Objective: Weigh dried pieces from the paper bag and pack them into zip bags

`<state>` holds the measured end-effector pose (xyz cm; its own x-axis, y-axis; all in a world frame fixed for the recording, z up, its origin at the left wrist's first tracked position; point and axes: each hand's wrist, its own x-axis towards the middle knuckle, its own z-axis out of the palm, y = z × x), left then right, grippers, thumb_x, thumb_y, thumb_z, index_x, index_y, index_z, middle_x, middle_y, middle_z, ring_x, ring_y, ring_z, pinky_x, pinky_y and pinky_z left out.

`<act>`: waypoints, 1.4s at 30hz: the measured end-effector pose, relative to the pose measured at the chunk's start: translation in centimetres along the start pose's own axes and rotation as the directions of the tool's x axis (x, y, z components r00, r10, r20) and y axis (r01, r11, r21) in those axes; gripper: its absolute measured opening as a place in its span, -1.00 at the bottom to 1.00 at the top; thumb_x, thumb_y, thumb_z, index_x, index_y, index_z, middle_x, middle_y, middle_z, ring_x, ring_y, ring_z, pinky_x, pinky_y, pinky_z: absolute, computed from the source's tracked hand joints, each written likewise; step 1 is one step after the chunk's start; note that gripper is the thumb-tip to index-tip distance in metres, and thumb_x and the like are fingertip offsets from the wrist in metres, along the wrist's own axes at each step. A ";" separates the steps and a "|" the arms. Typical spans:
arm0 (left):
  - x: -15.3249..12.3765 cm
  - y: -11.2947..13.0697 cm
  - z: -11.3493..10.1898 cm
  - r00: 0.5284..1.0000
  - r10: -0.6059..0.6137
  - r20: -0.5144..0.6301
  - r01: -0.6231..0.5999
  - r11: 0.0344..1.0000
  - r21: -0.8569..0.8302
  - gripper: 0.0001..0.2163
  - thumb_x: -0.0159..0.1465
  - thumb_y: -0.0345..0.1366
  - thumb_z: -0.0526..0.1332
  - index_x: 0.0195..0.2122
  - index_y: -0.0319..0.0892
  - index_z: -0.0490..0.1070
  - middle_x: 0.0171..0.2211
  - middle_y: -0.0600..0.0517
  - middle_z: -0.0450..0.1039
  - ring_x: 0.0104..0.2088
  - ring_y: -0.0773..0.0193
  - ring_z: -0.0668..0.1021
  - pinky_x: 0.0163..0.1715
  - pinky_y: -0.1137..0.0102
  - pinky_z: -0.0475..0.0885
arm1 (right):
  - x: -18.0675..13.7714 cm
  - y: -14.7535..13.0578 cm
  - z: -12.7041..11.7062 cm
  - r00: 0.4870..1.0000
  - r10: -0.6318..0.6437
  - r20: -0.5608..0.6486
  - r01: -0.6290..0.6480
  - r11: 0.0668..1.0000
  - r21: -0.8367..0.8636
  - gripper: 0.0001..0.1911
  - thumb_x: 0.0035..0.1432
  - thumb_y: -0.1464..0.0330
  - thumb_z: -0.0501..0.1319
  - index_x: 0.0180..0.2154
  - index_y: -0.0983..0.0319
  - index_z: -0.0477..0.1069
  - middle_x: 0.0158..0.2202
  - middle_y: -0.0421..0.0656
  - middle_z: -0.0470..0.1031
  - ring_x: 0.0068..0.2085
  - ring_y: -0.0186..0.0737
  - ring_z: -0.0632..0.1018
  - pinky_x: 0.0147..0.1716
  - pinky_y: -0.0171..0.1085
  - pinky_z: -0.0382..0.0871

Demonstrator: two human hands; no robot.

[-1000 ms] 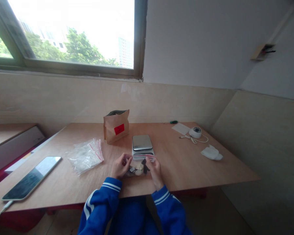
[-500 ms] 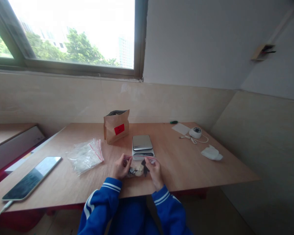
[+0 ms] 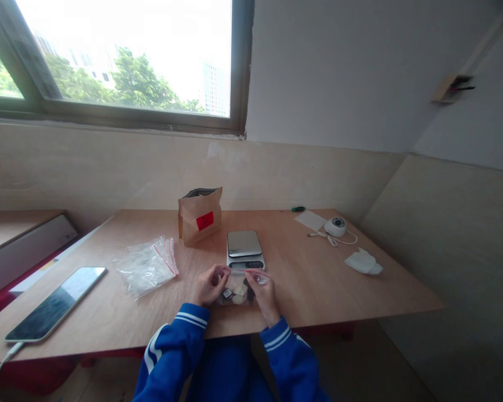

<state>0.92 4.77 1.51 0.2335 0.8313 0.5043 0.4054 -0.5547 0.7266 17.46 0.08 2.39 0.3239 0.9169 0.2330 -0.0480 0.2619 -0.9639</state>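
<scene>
Between my hands, near the table's front edge, is a clear zip bag [image 3: 236, 295] with a pinkish zip strip along its top. Pale and dark pieces show through its plastic, too small to name. My left hand [image 3: 209, 285] pinches the left part of the bag's top edge. At the right part of the same edge, my right hand [image 3: 262, 290] is closed on the strip. Just behind the bag stands a kitchen scale [image 3: 244, 244] with a bare metal plate; the bag's top comes close to its display.
A brown paper pouch [image 3: 193, 226] stands open-topped behind. Empty zip bags [image 3: 146, 268] and a plugged-in phone [image 3: 56, 304] lie left. To the right are a white corded device [image 3: 334, 226], crumpled tissue [image 3: 364, 262], a paper sheet [image 3: 310, 220] and a green-handled tool [image 3: 298, 209].
My fingers have shifted slightly along the bag's top edge, with the left thumb a little further right. The pieces inside look slightly rearranged. The other things stay in place.
</scene>
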 end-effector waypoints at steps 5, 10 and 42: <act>0.0 -0.3 0.4 1.000 0.006 -0.010 -0.006 0.999 0.033 -0.79 0.23 -0.15 0.11 -0.29 -0.16 0.42 -0.54 0.11 0.43 -0.66 0.47 0.34 -0.63 0.54 0.26 | 0.1 0.5 -0.1 0.999 -0.018 -0.029 0.017 0.999 -0.033 -0.72 0.03 0.18 0.28 -0.35 0.28 0.54 -0.36 -0.10 0.55 -0.27 -0.16 0.53 -0.20 -0.21 0.39; 0.0 -0.5 0.5 0.999 0.035 -0.005 -0.034 0.998 0.060 -0.81 0.24 -0.18 0.12 -0.29 -0.16 0.42 -0.53 0.11 0.44 -0.65 0.47 0.36 -0.62 0.55 0.28 | -0.1 0.7 -0.2 1.000 -0.002 -0.018 0.001 0.999 -0.039 -0.74 0.05 0.19 0.26 -0.40 0.28 0.48 -0.46 -0.19 0.48 -0.37 -0.26 0.48 -0.33 -0.31 0.36; -0.4 -0.9 0.2 0.980 0.191 -0.062 -0.181 0.973 0.145 -0.79 0.30 -0.22 0.01 -0.26 -0.18 0.39 -0.48 0.01 0.52 -0.59 0.39 0.51 -0.57 0.53 0.40 | 0.5 -4.9 2.3 0.831 -0.344 0.438 0.545 0.343 -0.765 -0.75 0.20 0.49 0.10 -0.48 0.17 0.42 -0.50 -0.21 0.50 -0.35 -0.21 0.41 -0.21 -0.20 0.05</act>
<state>0.59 4.93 0.53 0.2517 0.7063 0.6616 0.4804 -0.6846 0.5482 15.69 -0.03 7.55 -0.1279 0.8032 0.5818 0.8830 0.3594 -0.3019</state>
